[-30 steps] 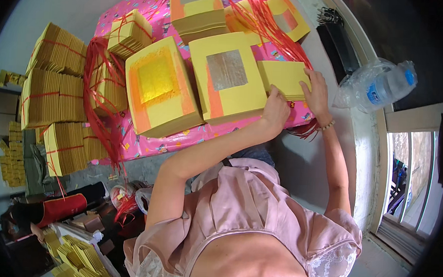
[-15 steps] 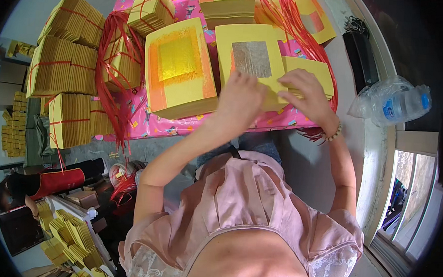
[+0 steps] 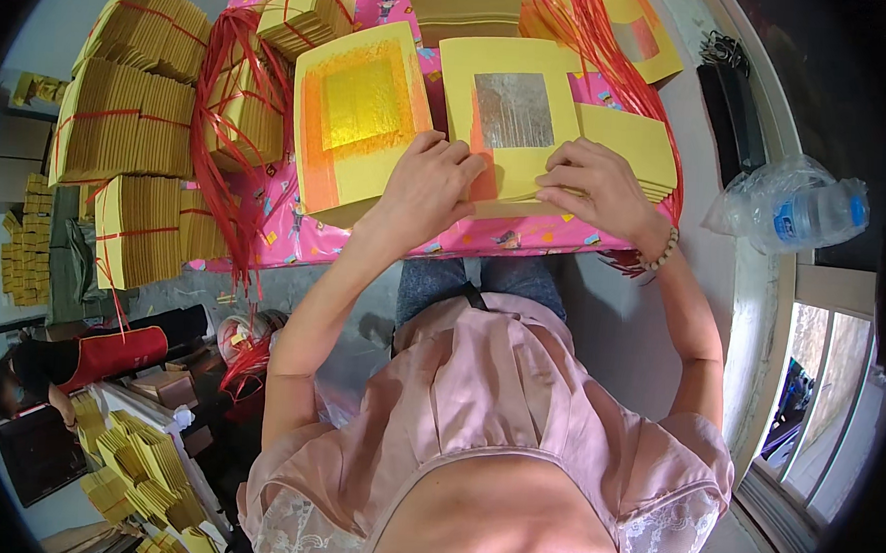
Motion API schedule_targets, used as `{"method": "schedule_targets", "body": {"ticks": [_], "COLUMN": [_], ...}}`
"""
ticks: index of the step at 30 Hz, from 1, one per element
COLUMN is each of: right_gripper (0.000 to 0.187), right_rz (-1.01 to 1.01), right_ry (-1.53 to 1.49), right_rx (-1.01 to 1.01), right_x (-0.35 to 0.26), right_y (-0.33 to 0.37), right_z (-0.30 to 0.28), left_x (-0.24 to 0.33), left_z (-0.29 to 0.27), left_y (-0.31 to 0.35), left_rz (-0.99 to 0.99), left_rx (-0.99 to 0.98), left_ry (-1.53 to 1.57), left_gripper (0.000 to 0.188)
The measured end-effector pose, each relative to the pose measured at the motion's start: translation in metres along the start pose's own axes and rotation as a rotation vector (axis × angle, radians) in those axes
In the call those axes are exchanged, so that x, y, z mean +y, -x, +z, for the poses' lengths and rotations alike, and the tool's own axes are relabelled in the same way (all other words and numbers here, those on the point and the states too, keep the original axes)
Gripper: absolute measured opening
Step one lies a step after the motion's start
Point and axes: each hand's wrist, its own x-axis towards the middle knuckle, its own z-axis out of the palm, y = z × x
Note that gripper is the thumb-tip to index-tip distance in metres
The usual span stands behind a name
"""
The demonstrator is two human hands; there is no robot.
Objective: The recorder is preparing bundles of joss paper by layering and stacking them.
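Observation:
A stack of yellow paper sheets [image 3: 514, 65] with a silver foil square on top lies before me at the table's near side. My left hand [image 3: 433, 181] is at its near left corner, fingers curled and closed on the paper edge. At the near right corner my right hand [image 3: 600, 192], with a beaded bracelet at the wrist, bends its fingers over the same stack, thumb below them. How many sheets each hand grips is hidden. Beside it on the left stands another yellow stack [image 3: 358, 172] with a gold foil square on orange, close to my left hand.
Red ties [image 3: 232, 135] hang down at the left beside bundled yellow paper [image 3: 125, 125]. More red strands [image 3: 614, 70] lie over papers at the right. A plastic bottle in a clear bag [image 3: 802, 210] is farther right. At the lower left a person in a red apron [image 3: 123, 355] is near yellow papers.
My left hand has moved left and down, off the middle of the silver-square sheet to its near corner. My right hand has come down onto the near right edge.

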Motion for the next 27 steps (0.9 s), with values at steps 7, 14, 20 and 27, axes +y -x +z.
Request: {"method": "schedule_targets", "body": {"ticks": [7, 14, 20, 27], "right_gripper": [0.014, 0.014, 0.014, 0.015], "right_rz": [0.077, 0.087, 0.093, 0.101], "right_ry": [-0.133, -0.171, -0.195, -0.194], "right_rx": [-0.024, -0.033, -0.031, -0.040], "right_x": [0.006, 0.006, 0.009, 0.007], "right_y": [-0.003, -0.005, -0.005, -0.006], "right_z": [0.002, 0.002, 0.003, 0.001], "left_x": [-0.004, -0.006, -0.006, -0.007], "left_z": [0.000, -0.006, -0.009, -0.013], "left_y": [-0.001, -0.002, -0.003, -0.006], "left_rz": [0.023, 0.028, 0.018, 0.002], "left_rx": [-0.006, -0.075, -0.109, -0.153], "left_ry": [0.036, 0.047, 0.062, 0.085], "left_gripper": [0.040, 0.042, 0.045, 0.047]}}
